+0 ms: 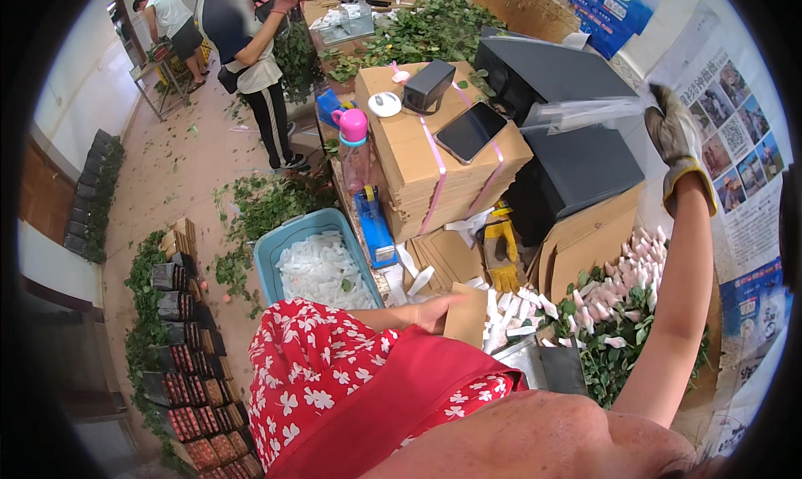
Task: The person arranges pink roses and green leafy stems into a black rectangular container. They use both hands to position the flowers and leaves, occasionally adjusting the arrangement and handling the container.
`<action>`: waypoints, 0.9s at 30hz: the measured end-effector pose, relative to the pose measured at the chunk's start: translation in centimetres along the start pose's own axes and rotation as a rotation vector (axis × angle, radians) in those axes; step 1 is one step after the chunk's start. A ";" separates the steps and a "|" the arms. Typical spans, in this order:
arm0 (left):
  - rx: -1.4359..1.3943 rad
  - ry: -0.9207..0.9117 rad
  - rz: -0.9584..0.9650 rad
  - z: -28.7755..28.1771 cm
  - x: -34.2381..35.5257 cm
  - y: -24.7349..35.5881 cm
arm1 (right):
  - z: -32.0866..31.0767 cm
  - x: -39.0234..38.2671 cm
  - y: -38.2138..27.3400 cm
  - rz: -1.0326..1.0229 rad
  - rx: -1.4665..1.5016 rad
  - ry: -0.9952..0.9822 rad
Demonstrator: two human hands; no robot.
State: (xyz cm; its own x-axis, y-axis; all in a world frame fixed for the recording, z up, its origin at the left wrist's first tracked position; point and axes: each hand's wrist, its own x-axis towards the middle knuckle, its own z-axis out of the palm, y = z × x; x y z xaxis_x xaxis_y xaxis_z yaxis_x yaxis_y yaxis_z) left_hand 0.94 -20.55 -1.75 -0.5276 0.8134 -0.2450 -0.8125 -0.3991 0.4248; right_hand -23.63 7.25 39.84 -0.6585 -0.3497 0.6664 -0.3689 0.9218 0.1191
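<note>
left hand (pixel 430 314): bare, grasping brown card (pixel 465 316); I'd hold light, no creasing | card sits right against my fingers, on their right | clear plastic (pixel 585 113): I'd draw it slow and level | it runs leftward from my gloved right hand (pixel 675 132), which looks pinched on its end

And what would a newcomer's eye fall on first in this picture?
Probably the red-and-white sleeve at the bottom centre, and the gloved right hand stretched out at the right, holding clear plastic. Next, perhaps, the pink-lidded bottle just left of the cardboard stack.
</note>
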 end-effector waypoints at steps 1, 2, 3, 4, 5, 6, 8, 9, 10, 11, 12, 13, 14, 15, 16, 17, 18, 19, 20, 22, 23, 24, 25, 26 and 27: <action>0.093 0.126 0.026 -0.2 0.2 -1.3 | -0.4 -0.4 -0.8 0.100 0.046 -0.131; 0.181 0.249 0.052 -0.5 0.5 -2.1 | -0.2 -0.9 -1.7 0.097 0.043 -0.183; 0.473 0.310 0.062 -1.4 1.3 -2.3 | 0.6 -1.4 -2.6 0.092 0.043 -0.234; 0.766 0.353 0.069 -2.6 2.8 -2.4 | 0.9 -2.1 -3.5 0.082 0.017 -0.239; 1.064 0.402 0.057 -2.9 3.1 -2.4 | 2.0 -3.4 -3.8 0.088 0.004 -0.250; 1.080 0.432 0.076 -3.4 3.3 -2.2 | 3.5 -3.5 -3.0 0.103 -0.084 -0.330; 1.114 0.473 0.065 -4.0 2.3 -2.5 | 6.8 -4.7 -2.2 0.136 0.015 -0.451; 1.077 0.474 0.098 -4.3 1.1 -3.3 | 8.0 -6.4 -1.2 0.170 0.054 -0.512; 1.049 0.472 0.133 -4.9 -0.6 -3.3 | 9.5 -8.7 -1.2 0.104 0.045 -0.297; 1.030 0.457 0.178 -5.5 -1.4 -2.5 | 10.1 -10.0 -1.9 0.035 0.012 -0.071; 1.063 0.472 0.260 -7.4 -2.3 -3.3 | 9.4 -9.1 -3.8 0.200 0.079 -0.161; 1.097 0.493 0.347 -9.3 -3.0 -4.6 | 8.7 -7.7 -6.1 0.363 0.157 -0.240; 1.043 0.475 0.319 -9.8 -3.7 -5.2 | 7.6 -6.1 -8.7 0.359 0.192 -0.218; 0.991 0.458 0.292 -9.8 -4.3 -5.4 | 6.8 -4.8 -10.7 0.354 0.226 -0.194; 1.022 0.466 0.226 -9.5 -4.3 -4.8 | 7.0 -3.1 -11.6 0.192 0.170 -0.115; 1.049 0.480 0.157 -9.4 -4.6 -4.3 | 8.0 -1.6 -12.4 0.022 0.125 -0.043; 1.155 0.523 0.055 -8.6 -4.3 -3.9 | 8.8 -0.9 -13.9 -0.006 0.007 -0.022; 1.255 0.579 -0.044 -7.8 -4.0 -3.3 | 10.1 0.0 -15.1 -0.041 -0.102 0.007; 1.260 0.608 -0.057 -6.6 -3.1 -2.7 | 11.6 -0.1 -14.5 -0.022 -0.150 -0.089; 1.247 0.707 -0.078 -5.0 -2.5 -2.6 | 12.8 0.9 -14.1 -0.009 -0.146 -0.440; 1.216 0.660 0.007 -6.3 -2.3 -3.3 | 15.1 0.9 -12.8 0.021 -0.121 -0.209; 1.174 0.613 0.082 -8.9 -2.0 -5.0 | 14.6 0.9 -13.9 0.041 -0.218 -0.176; 1.134 0.577 0.166 -10.4 -2.3 -6.2 | 14.3 1.1 -14.8 -0.009 -0.238 -0.095; 1.032 0.539 0.225 -10.7 -2.6 -6.6 | 14.9 0.8 -14.3 -0.022 -0.207 0.025; 0.934 0.490 0.280 -11.2 -2.9 -6.8 | 15.2 0.8 -13.4 -0.017 -0.230 0.081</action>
State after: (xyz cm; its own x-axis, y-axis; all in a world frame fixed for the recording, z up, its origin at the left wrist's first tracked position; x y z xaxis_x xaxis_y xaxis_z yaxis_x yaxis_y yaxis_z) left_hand 5.20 -24.94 -13.72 -0.8743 0.4040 -0.2690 -0.2487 0.1031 0.9631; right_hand -29.20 -7.94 27.60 -0.5954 -0.3592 0.7187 -0.2139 0.9331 0.2891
